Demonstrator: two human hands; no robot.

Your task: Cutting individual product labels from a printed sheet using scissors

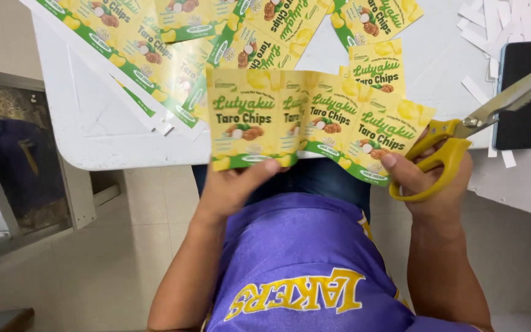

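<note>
L hand (232, 187) & R hand (434, 184) w/ yellow scissors (462, 144) hold label strip (314, 123) over white table (93, 135).

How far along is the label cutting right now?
Done: white offcut strips lie scattered on the table. In hand: the left hand and right hand hold a strip of yellow-green labels; the right also holds yellow-handled scissors, not cutting. Left: uncut label sheets lie beyond.

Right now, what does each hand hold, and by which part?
The left hand pinches the strip of yellow labels at its lower edge. The right hand holds its right end and yellow-handled scissors by the handle loops.
</note>
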